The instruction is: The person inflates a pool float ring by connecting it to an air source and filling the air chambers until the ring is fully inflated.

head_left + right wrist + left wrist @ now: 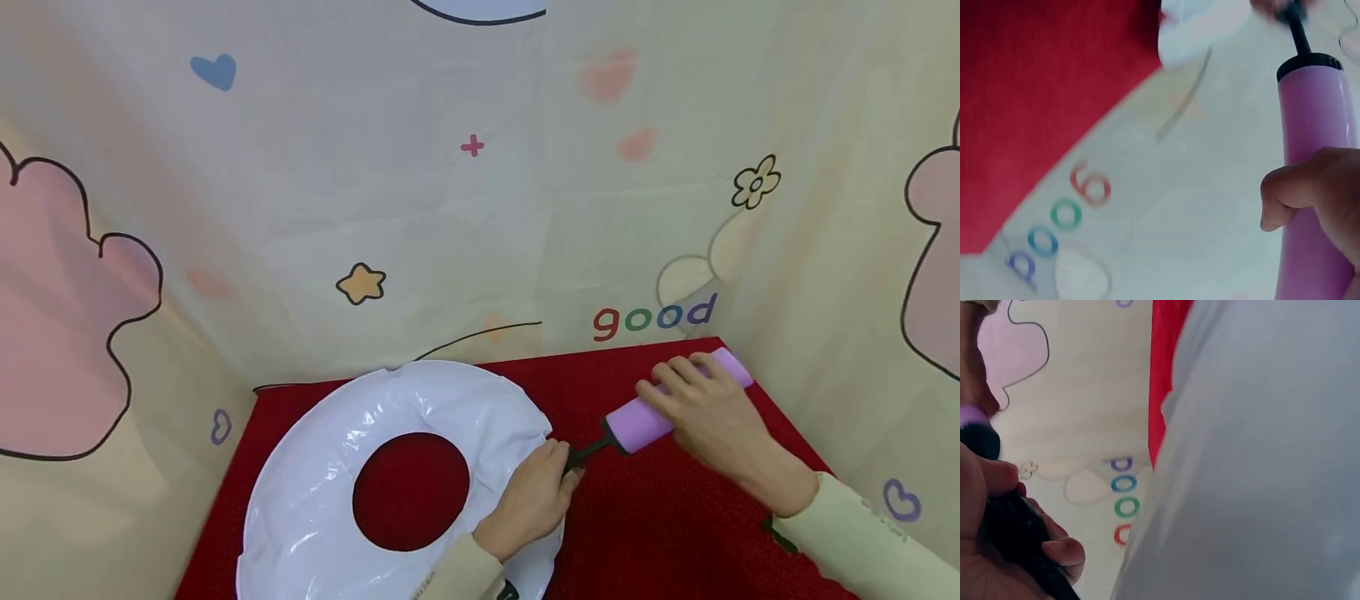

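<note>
My right hand (712,417) grips the purple barrel of a hand air pump (637,423), its fingers wrapped over the top. In the right wrist view the thumb lies across the barrel (1316,119) below its black end cap. My left hand (528,500) holds the pump's black handle (1019,534), with fingers curled round it. A short stretch of black rod (592,451) shows between handle and barrel. Beneath and beside the left hand lies a white inflatable swim ring (300,500), wrinkled on its right side. The left forearm partly covers it.
A red cloth (645,533) covers the table under the ring and pump. Behind it hangs a pale printed curtain (420,200) with cartoon shapes and the word "good", and similar cloth panels stand at the left and right sides.
</note>
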Action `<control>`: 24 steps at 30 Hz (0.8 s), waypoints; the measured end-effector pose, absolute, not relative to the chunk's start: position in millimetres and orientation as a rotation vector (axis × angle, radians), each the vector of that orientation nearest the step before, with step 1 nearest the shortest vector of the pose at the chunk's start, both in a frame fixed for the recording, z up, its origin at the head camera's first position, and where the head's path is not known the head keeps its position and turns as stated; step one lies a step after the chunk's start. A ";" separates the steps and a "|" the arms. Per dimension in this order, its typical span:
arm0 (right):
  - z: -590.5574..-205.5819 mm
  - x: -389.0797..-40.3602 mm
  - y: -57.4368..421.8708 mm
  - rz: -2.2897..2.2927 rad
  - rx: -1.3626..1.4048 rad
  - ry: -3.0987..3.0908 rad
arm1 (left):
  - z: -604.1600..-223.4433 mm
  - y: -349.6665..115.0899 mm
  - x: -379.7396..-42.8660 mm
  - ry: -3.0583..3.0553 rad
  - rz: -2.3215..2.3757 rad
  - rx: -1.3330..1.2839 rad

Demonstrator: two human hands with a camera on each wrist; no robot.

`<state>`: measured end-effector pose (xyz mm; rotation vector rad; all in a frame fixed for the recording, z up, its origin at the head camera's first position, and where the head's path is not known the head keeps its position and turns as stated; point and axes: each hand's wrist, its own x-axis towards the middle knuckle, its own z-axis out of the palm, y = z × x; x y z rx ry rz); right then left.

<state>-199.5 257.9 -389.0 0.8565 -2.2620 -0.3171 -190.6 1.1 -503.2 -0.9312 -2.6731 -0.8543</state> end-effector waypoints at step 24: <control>-407.7 -189.4 258.3 -0.240 0.848 -2.224 | -525.4 -23.1 -171.9 -2.679 -0.908 -0.922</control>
